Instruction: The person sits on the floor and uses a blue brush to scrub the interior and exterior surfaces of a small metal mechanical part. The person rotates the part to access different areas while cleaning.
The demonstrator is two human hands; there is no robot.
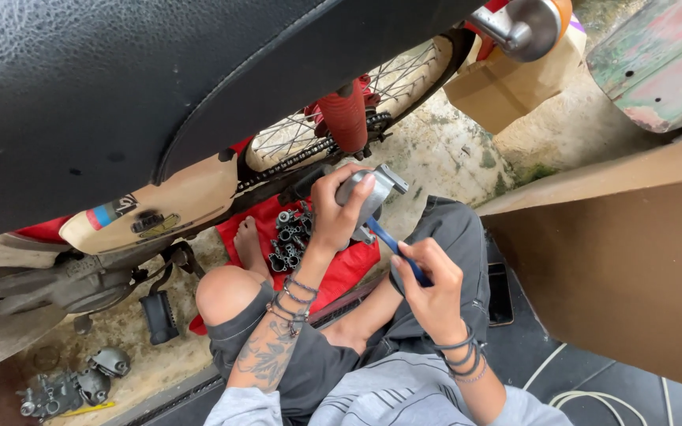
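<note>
Grey metal engine part (371, 192) is held up over the lap, in front of the motorcycle's spoked rear wheel (341, 126) and chain. It is grasped by the left hand (339, 207), whose fingers are wrapped around its rounded body. A blue-handled tool (395, 248) is pinched in the right hand (429, 288), its tip set against the underside of the part. To the far left, the black motorcycle seat (159, 79) fills the view. Under the part, a red cloth (345, 268) is spread on the ground with a cluster of sockets (290, 237) on it. More engine parts (73, 383) lie at the near left.
</note>
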